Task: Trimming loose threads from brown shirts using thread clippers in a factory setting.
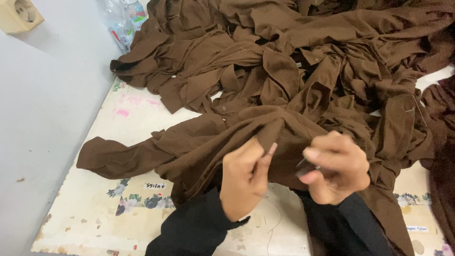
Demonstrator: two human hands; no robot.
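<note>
A brown shirt [199, 142] lies spread across the table in front of me, one sleeve stretched out to the left. My left hand [242, 178] pinches a fold of its cloth between thumb and fingers. My right hand [337, 167] is closed around a small dark metal tool, a thread snipper by its look [305, 167], held against the same fold. Both my sleeves are black. The tool's blades are mostly hidden by my fingers.
A large heap of brown garments [303, 52] covers the back and right of the cream table [95, 208] with flower stickers. A grey wall [47, 95] with a socket [21, 14] stands on the left. Plastic bottles [124, 21] stand at the far corner.
</note>
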